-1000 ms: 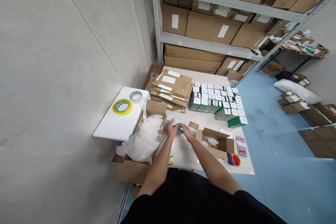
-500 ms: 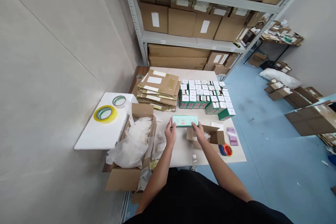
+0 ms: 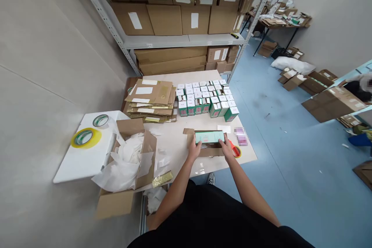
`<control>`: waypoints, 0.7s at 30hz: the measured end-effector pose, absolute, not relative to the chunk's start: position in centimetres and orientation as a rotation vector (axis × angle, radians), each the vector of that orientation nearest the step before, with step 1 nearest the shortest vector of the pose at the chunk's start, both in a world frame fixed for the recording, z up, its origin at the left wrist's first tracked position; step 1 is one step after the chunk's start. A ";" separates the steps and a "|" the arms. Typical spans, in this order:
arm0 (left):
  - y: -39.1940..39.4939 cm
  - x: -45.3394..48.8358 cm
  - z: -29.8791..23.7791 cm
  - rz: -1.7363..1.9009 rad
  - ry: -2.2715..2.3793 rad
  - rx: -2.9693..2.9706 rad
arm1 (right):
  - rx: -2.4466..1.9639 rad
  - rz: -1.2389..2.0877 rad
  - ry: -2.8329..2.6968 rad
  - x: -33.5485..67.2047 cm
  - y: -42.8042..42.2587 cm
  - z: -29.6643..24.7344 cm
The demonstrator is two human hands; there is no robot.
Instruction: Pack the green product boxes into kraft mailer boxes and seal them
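A flat pale-green product box with pink print is held level between my two hands, over the open top of a small cardboard carton. My left hand grips its left end, thumb on the near edge. On the right end, my right hand is closed in the same way. The green box covers much of the carton's opening, so little of the inside shows. Beside the carton on the right lie a red tape dispenser and a white slip.
Rows of green-and-white boxes stand at the back right, beside flattened cartons. An open carton of white packing sheets sits at the left, near a yellow tape roll. Shelving rises behind the table.
Both hands have brought the green box over the small carton, which has shifted left and now lies beneath it. The camera view has turned to the right.
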State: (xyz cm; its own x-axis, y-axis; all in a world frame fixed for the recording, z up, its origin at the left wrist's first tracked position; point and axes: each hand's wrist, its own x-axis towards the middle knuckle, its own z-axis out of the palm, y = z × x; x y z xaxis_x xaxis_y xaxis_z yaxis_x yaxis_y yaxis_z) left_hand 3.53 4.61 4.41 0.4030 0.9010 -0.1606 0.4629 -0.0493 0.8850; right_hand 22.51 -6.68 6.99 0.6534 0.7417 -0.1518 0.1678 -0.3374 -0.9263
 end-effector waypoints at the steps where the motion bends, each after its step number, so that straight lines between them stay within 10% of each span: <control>1: 4.6 3.6 4.2 0.549 1.232 1.679 | -1.878 0.708 -0.669 23.1 -6.8 6.6; 21: 0.1 5.5 -0.4 0.020 1.455 2.177 | -1.781 0.880 -1.030 26.7 -11.3 8.4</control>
State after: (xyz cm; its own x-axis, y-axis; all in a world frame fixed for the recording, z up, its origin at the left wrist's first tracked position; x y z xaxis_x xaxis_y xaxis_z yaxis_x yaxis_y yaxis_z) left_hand 5.46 0.06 -0.38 0.4237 0.8660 -0.2654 0.8584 -0.2903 0.4230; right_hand 26.69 -11.25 8.37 0.4066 0.9020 -0.1450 0.2836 -0.2754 -0.9186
